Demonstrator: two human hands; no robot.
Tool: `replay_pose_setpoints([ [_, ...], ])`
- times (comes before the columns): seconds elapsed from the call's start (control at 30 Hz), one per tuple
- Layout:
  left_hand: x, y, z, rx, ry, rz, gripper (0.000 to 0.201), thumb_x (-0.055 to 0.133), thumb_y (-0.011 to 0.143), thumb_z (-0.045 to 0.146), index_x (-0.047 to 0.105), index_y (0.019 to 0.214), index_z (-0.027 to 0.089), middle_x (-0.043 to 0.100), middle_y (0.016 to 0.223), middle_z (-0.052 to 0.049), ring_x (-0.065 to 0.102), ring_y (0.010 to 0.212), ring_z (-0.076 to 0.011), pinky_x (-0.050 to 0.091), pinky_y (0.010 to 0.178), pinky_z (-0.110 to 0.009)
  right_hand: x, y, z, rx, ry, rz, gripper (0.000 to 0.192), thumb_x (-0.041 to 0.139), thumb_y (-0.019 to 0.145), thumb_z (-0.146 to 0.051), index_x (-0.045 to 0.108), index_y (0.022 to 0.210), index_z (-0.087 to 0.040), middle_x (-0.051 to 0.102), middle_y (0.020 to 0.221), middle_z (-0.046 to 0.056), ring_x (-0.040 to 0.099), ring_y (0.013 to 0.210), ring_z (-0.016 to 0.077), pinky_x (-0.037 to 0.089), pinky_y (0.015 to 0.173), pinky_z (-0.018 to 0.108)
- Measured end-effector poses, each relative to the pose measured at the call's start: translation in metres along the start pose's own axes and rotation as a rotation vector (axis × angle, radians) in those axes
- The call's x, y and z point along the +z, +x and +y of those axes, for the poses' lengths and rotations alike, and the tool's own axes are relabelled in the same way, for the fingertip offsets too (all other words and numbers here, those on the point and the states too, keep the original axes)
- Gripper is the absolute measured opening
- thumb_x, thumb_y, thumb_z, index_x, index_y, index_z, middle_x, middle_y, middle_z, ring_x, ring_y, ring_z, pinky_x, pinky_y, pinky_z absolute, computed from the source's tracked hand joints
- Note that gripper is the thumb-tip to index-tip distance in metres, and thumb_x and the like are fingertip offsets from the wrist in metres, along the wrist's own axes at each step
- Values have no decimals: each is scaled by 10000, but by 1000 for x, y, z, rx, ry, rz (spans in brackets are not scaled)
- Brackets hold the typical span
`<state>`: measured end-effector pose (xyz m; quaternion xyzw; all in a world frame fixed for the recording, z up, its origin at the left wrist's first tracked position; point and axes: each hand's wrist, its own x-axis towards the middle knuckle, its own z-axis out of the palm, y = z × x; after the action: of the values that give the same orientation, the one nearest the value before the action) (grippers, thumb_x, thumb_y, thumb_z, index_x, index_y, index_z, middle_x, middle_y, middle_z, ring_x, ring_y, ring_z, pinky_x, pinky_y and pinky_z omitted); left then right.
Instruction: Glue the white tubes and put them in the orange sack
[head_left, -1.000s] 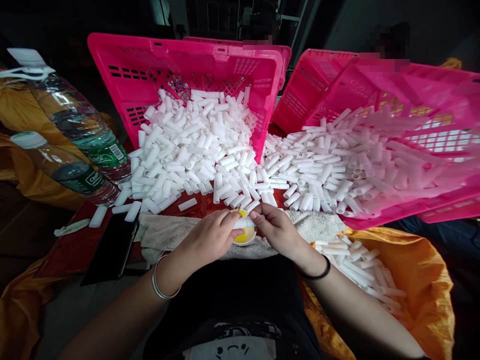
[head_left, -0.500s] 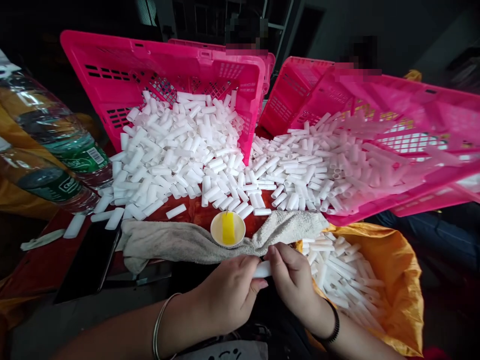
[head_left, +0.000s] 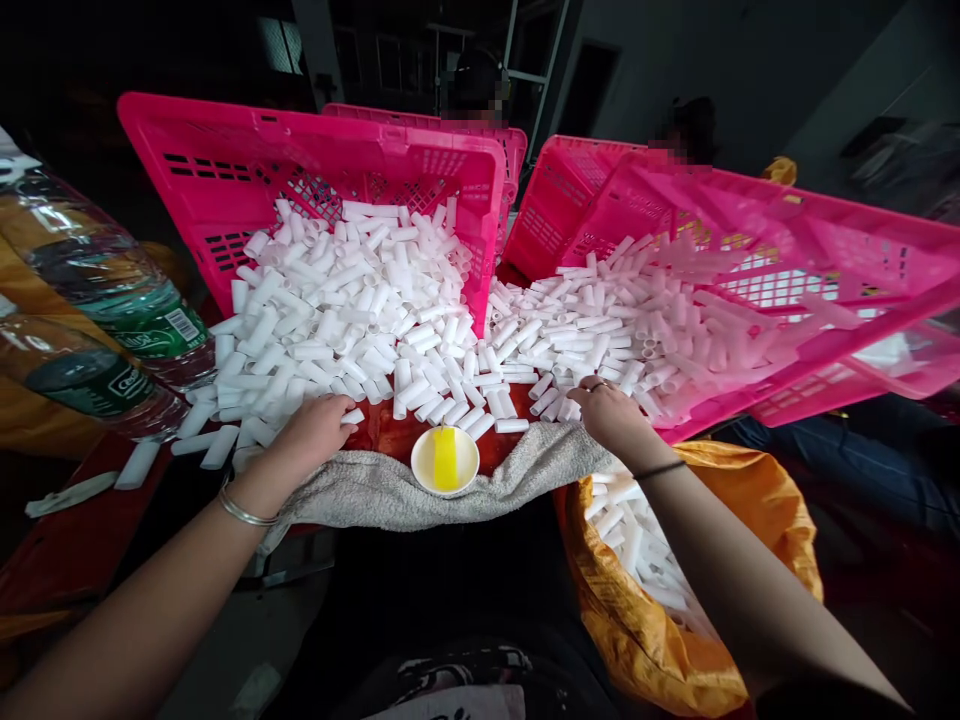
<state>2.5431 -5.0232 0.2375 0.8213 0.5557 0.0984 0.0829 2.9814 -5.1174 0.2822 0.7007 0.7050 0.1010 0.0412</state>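
Note:
My left hand is at the front edge of the left heap of short white plastic tubes, fingers closed on one white tube. At the front of the right heap of slimmer white tubes, my right hand reaches in with its fingers curled together. What those fingertips hold, if anything, is hidden. Between the hands stands a small white bowl with a yellow piece in it. A grey towel lies along the table edge beneath the bowl.
Tilted pink crates back both heaps, the right crate jutting far right. Water bottles stand at left. An orange sack of white tubes hangs below my right forearm. Partly hidden people are behind the crates.
Both hands were together over my lap around a white tube. They have parted and moved forward, the left to the left heap, the right to the right heap.

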Motion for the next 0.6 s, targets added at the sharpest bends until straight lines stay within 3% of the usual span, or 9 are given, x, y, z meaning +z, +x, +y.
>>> replay_pose_setpoints([
  [0.1,-7,-10,15,-45,-190,64,402,580,770,269,657,1152,175,709,1076,-126,659,994,-314,525,876,-414,11,24,4,-100,24,-25,390,403,913,-71,687,1174,-129,565,1349,222,581,1166,344,484,941,478],
  [0.2,-17,-33,29,-93,-554,75,471,617,806,423,621,1218,196,700,1087,-90,668,916,-262,553,814,-386,14,18,-4,-74,144,65,389,397,950,-129,599,1277,-66,629,1237,241,624,1104,348,486,956,516],
  [0.27,-22,-49,37,-106,-787,29,482,663,788,489,625,1171,198,704,1077,-80,674,911,-248,564,796,-371,12,4,-24,-99,335,141,405,406,975,-201,548,1328,-64,679,1108,207,671,999,320,537,895,488],
  [0.37,-18,-68,46,-102,-969,-4,442,721,759,485,627,1068,185,707,1064,-93,679,934,-249,573,796,-367,9,-21,-70,-348,634,212,435,415,983,-230,498,1403,-153,663,1148,161,685,989,273,587,864,439],
  [0.43,-10,-75,49,-74,-996,3,381,708,783,454,616,1038,186,703,1093,-102,682,930,-243,575,794,-369,11,-32,-100,-457,725,248,461,419,975,-198,474,1433,-186,633,1214,166,675,1031,268,594,879,436],
  [0.5,0,-78,49,-24,-925,2,286,658,825,383,605,1036,197,700,1118,-97,682,944,-239,571,817,-378,14,-36,-122,-455,792,289,472,429,974,-183,464,1444,-198,625,1230,171,664,1065,271,593,893,441],
  [0.6,10,-79,47,100,-577,-7,245,526,855,191,620,1080,218,698,1134,-83,660,1024,-257,536,916,-429,20,-34,-137,-443,894,310,396,466,981,-206,540,1369,-205,649,1176,157,665,1054,261,594,889,430],
])
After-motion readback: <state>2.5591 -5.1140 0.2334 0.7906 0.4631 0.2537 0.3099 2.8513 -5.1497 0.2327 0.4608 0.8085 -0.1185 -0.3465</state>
